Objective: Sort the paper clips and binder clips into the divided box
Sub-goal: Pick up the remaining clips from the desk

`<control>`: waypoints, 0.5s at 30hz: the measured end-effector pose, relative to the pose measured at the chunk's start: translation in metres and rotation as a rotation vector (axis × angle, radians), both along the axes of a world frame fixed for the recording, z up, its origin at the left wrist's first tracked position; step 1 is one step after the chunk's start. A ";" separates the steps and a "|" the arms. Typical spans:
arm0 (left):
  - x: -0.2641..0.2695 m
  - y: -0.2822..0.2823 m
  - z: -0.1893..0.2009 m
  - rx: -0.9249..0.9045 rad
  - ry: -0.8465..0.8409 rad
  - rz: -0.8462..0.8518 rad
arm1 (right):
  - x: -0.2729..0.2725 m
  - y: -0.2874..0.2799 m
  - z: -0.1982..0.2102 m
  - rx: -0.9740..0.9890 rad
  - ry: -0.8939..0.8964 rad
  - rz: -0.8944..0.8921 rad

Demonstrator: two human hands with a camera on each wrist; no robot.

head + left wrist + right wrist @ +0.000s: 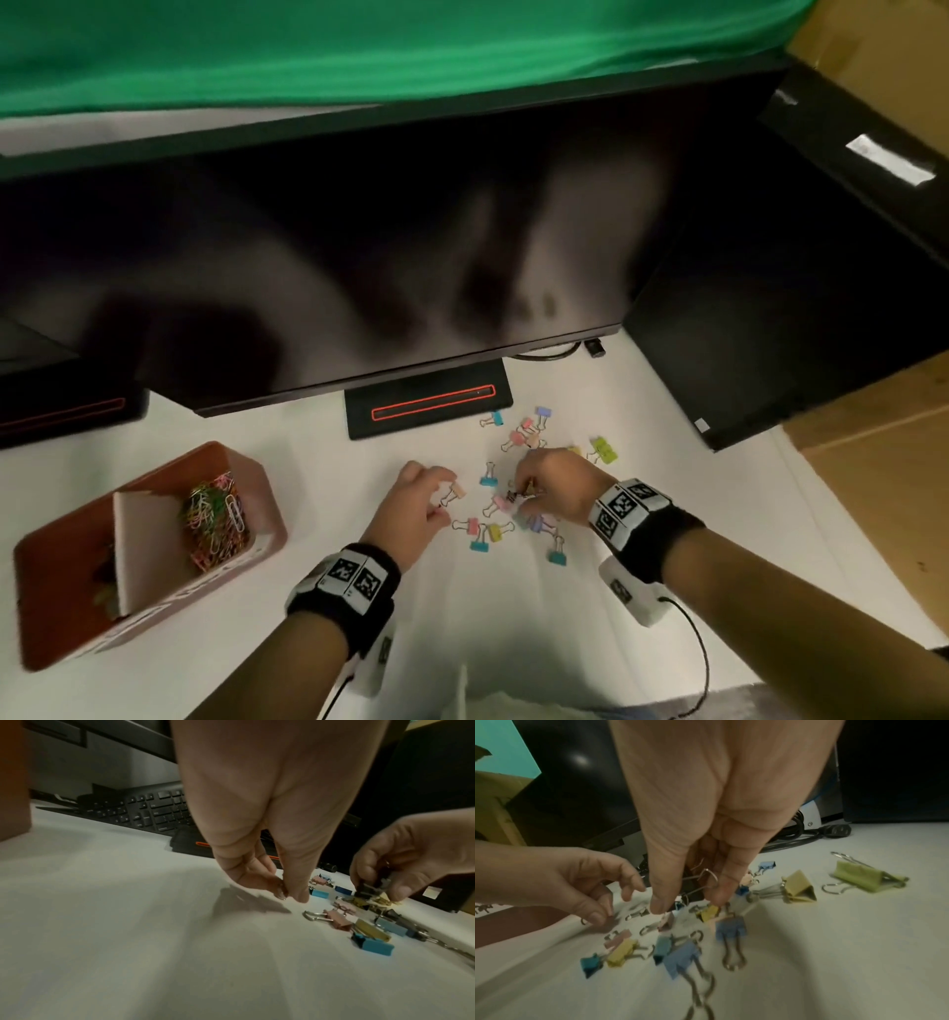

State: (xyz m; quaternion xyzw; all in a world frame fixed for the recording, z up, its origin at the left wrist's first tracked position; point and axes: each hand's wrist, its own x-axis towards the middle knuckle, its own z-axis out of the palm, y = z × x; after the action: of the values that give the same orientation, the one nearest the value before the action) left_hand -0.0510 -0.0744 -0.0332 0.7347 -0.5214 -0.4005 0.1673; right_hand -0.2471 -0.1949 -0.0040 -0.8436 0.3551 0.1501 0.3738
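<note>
We work over a white tabletop, both hands down among a scatter of binder clips near its middle, in front of the monitor base. Our right hand has its thumb and fingers curled round a small bunch of dark clips, wire handles poking up between the fingertips; how many it holds we cannot tell. Our left hand pinches thumb against forefinger at the wire handle of a pink clip, which still seems to lie on the cloth; the wrist view leaves unclear whether the pinch has truly closed on it. That clip's long axis runs from the handle under our left fingertips to its pink body, pointing away toward the right hand. The box sits well apart at the tabletop's left edge, so the left hand is plainly the nearer carrier. Its far compartment already holds a tangle of coloured paper clips; the near compartment, behind the divider, shows only a little colour at the bottom, too dim to name. The loose clips are small, in pastel blue, teal, yellow and pink, with two larger ones, yellow and green, lying just right of our right hand. We judge most binder clips remain unsorted.
</note>
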 end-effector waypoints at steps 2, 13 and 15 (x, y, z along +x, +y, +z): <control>-0.004 -0.009 -0.002 0.010 -0.024 -0.012 | 0.009 -0.006 0.003 -0.016 -0.032 0.017; -0.006 -0.018 -0.007 -0.029 -0.096 0.106 | 0.050 -0.014 -0.019 -0.149 0.026 0.224; -0.005 -0.015 -0.008 -0.045 -0.096 0.098 | 0.050 -0.011 -0.021 -0.147 0.007 0.243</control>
State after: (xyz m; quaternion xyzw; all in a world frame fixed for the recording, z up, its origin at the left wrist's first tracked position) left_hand -0.0557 -0.0896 -0.0411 0.7737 -0.5011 -0.3446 0.1779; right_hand -0.1973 -0.2057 -0.0251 -0.9050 0.2616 0.1709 0.2887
